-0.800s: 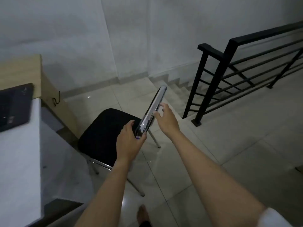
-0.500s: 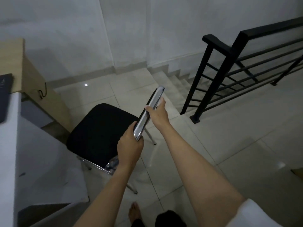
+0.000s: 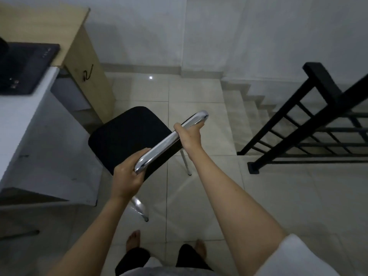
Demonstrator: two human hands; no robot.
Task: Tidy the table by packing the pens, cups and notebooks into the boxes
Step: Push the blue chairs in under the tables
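Nearest the camera, the person's bare feet (image 3: 133,241) are standing on the tiled floor (image 3: 209,196) just behind the chair (image 3: 127,136). The left hand (image 3: 127,176) is gripping the near end of the chair's chrome backrest bar (image 3: 169,141), fingers curled around it, while the right hand (image 3: 189,134) is gripping the far end, fingers likewise clamped on the bar. Beyond the chair, to its left, the white table (image 3: 18,120) is carrying a dark flat object (image 3: 25,68); no pens, cups, notebooks or boxes are showing.

One chair (image 3: 127,136), two hands (image 3: 127,176) (image 3: 189,134), two bare feet (image 3: 133,241), one dark device (image 3: 23,68), perhaps a laptop
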